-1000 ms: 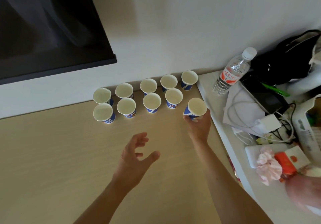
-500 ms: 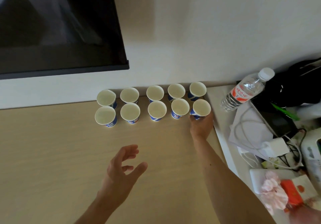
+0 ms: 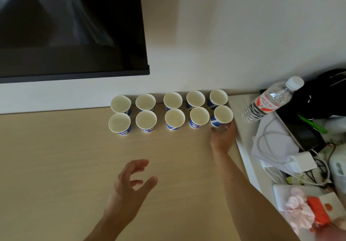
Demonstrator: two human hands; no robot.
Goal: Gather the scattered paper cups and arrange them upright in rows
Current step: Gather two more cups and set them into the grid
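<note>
Several blue-and-white paper cups stand upright in two rows on the light wooden table [image 3: 56, 166], against the wall. The back row runs from a cup at the left [image 3: 120, 103] to one at the right [image 3: 218, 97]. The front row runs from its left cup [image 3: 119, 123] to the rightmost cup [image 3: 222, 115]. My right hand [image 3: 222, 138] holds the base of that rightmost front cup, fingers curled round it. My left hand [image 3: 131, 190] hovers over the table nearer to me, fingers loosely spread, holding nothing.
A dark screen [image 3: 71, 25] hangs on the wall above the left. To the right, a white shelf [image 3: 243, 147] carries a water bottle [image 3: 271, 100], a black bag [image 3: 325, 91], white charger and cables [image 3: 303, 161], and a pink cloth [image 3: 299, 207].
My right hand carried the last cup forward and set it at the right end of the front row. My left hand drew back toward me. The camera tilted up.
</note>
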